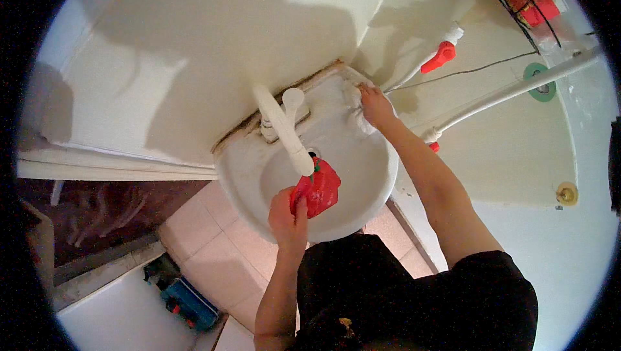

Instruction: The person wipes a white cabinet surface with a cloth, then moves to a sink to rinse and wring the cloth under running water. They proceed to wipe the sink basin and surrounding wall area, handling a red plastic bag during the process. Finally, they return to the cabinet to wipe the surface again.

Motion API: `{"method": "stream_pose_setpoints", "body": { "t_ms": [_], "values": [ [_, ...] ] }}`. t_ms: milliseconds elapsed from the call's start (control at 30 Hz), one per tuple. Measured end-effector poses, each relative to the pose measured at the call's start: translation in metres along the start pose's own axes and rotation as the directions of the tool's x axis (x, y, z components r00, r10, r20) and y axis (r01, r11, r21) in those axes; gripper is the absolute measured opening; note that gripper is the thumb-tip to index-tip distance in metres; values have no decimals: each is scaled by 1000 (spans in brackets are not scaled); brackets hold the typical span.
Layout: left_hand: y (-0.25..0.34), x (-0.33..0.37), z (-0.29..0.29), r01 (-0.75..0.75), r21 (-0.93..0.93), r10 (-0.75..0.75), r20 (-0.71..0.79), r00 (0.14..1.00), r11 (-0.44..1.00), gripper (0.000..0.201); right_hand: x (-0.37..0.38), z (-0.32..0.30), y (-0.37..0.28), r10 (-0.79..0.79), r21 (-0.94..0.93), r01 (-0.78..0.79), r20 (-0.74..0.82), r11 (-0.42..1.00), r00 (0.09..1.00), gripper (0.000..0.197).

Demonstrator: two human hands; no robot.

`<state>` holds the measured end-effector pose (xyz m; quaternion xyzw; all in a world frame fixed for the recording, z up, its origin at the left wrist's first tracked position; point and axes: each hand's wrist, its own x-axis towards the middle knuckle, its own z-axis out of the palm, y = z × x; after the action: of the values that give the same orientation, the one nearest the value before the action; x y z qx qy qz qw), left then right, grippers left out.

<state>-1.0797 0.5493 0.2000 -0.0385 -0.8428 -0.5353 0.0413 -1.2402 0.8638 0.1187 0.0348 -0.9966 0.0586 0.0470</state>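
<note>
A white washbasin [385,191] is in front of me, with a pale curved tap [279,121] arching over its bowl. Under the spout, my left hand [284,216] grips a soft red plastic packet [321,191] with a green patch near its top. At the basin's back right corner, my right hand [376,106] is closed on a crumpled white cloth [361,118] and presses it against the rim. The fingertips of that hand are partly hidden. The tap's lever [294,99] stands beside the spout.
Behind the basin, a white pipe [517,91] and a red valve handle [440,58] run along the right wall. A wire rack [517,2] holds red packages at the upper right. Down on the left is a blue machine [192,302] near the tiled floor [213,257].
</note>
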Motion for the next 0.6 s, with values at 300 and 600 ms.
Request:
{"method": "stream_pose_setpoints", "body": {
  "t_ms": [300,600],
  "values": [
    [-1,-1,-1,33,-12,-32,37,999,999,15,-104,-6,-5,249,-61,-245,75,968,966,48],
    [-10,-8,0,90,-12,-90,20,996,996,17,36,14,-66,-126,104,116,100,988,987,49]
  ]
}}
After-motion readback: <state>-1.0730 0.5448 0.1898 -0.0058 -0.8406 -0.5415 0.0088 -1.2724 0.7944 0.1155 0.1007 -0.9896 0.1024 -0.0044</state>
